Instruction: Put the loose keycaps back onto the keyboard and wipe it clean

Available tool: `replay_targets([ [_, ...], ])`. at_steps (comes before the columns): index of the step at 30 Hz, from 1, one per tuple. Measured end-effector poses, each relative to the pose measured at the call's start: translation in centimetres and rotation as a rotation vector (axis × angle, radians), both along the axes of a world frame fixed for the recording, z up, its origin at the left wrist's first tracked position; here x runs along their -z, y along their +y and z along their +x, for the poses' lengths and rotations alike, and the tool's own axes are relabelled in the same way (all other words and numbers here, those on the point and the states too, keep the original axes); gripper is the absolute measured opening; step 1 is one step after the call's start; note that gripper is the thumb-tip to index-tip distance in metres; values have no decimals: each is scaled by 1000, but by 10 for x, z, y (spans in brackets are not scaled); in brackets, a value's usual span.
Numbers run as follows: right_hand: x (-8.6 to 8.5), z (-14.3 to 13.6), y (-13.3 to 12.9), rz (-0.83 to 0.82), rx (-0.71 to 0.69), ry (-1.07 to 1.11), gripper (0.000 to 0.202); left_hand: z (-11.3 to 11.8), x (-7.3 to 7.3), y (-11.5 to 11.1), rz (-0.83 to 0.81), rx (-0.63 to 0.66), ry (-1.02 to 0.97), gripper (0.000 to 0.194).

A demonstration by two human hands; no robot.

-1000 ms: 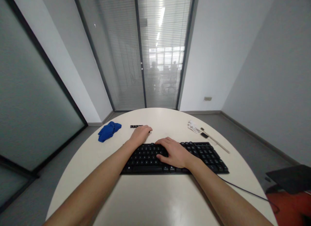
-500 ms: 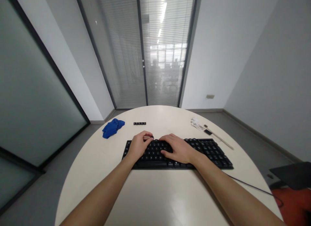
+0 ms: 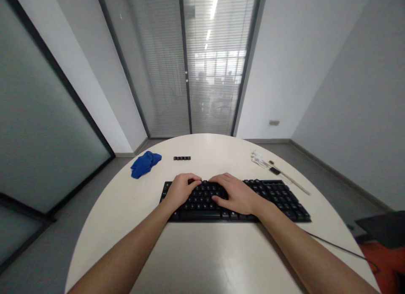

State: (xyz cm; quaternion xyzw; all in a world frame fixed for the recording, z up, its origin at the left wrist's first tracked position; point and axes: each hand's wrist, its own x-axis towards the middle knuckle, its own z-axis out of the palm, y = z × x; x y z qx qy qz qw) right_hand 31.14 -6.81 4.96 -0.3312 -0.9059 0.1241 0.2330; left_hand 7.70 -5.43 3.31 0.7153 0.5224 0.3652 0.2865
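A black keyboard [image 3: 199, 216] lies across the table in front of me. My left hand [image 3: 182, 190] is over its left part, thumb and index fingertips pinched at the back row of keys. A small black keycap is at those fingertips, mostly hidden by them. My right hand [image 3: 236, 193] rests flat over the middle of the keyboard, thumb held apart and fingers stretched toward the back row. A short row of loose black keycaps [image 3: 182, 158] lies on the table beyond the keyboard.
A crumpled blue cloth [image 3: 145, 164] lies at the back left of the round table [image 3: 196, 260]. At the back right are a crumpled white item [image 3: 259, 160], a small black piece [image 3: 274, 171] and a thin stick [image 3: 295, 183]. A cable [image 3: 338, 246] runs off the right edge.
My left fingertips have moved slightly right and down onto the back row with the keycap, which showed above the keys before. The right hand stays on the keyboard; the view has shifted slightly.
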Motion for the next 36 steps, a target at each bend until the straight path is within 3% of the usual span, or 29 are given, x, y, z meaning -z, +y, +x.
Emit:
replay_targets([
  [6, 1, 0, 1, -2, -4, -11, 43, -4, 0, 2, 15, 72, 31, 13],
  [20, -1, 0, 0, -3, -4, 4, 41, 0, -1, -5, 69, 18, 43, 12],
  [25, -1, -1, -1, -2, -3, 7, 41, 0, 2, -3, 108, 71, 49, 14],
  [31, -1, 0, 0, -7, -1, -2, 41, -9, -4, -2, 81, 127, 179, 27],
  [36, 0, 0, 0, 1, 0, 0, 42, -14, -15, -12, 152, 153, 419, 42],
])
